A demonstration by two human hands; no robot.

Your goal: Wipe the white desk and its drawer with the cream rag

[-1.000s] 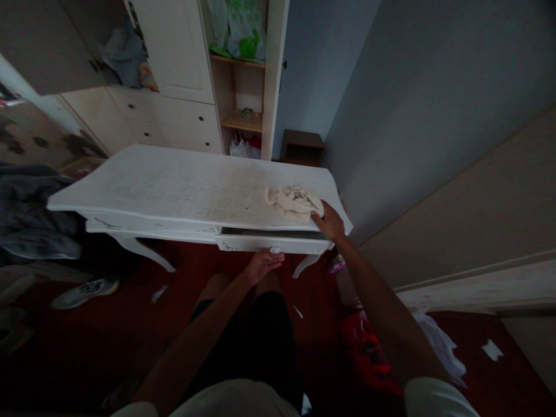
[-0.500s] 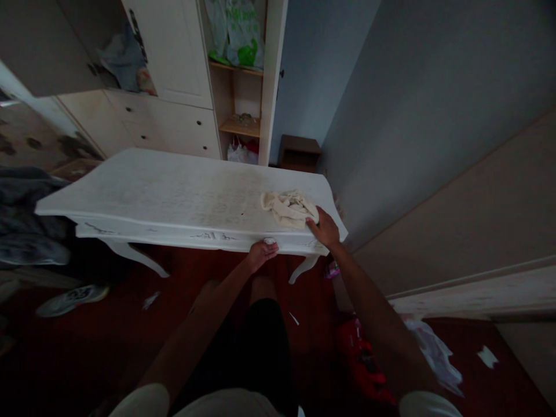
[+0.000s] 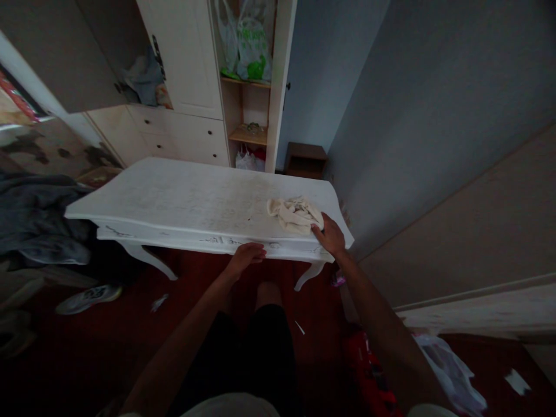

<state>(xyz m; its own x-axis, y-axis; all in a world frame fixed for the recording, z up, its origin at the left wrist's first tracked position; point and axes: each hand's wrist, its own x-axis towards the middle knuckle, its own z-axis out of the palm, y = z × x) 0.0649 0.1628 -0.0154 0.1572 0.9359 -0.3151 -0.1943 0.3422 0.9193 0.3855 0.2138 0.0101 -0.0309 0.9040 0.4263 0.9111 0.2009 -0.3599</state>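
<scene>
The drawer (image 3: 282,249) has closed since a second ago; the left grip (image 3: 247,255) lies flat, unclenched, on the surface's (image 3: 182,197) front edge. The right grip (image 3: 330,236) rests flat against the cloth (image 3: 295,214) near the front right corner.

left hand (image 3: 247,255): palm down, fingers extended | right hand (image 3: 330,236): flat, arm outstretched

Matt white painted wood table (image 3: 182,197) with scuffed surface, crumpled cream cloth (image 3: 295,213), glossy plastic bags (image 3: 247,40)
</scene>
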